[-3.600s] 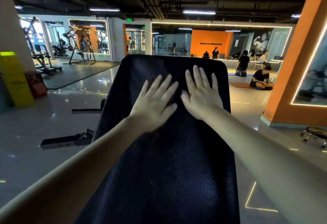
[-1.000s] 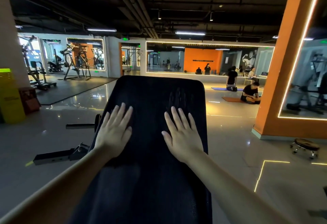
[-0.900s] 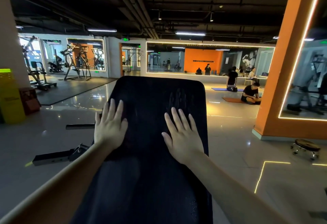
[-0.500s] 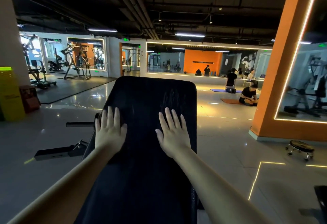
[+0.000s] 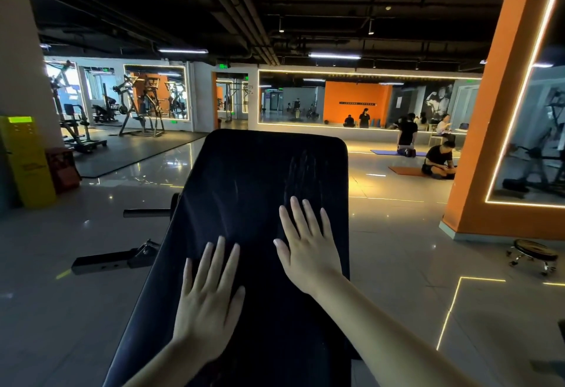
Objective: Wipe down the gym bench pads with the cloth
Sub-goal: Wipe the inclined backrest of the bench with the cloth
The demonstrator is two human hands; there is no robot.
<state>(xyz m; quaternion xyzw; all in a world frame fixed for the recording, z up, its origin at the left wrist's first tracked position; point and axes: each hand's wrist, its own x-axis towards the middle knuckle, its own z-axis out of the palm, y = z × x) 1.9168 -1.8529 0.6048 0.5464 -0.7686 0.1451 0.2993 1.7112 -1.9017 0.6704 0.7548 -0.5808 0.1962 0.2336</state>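
pad (image 5: 260, 178), black and sloping up away from the camera, fills the middle of the head view above a glossy floor (image 5: 91, 310). left hand (image 5: 204, 304) lies flat on its lower left part, fingers straight and slightly spread, holding nothing. right hand (image 5: 308, 252) lies flat higher up near the right edge, fingers straight too, with faint smears (image 5: 305, 172) just beyond them.

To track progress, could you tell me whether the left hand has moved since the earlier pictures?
Yes: the left hand slid along the bench pad toward its near end, inward from its left edge.
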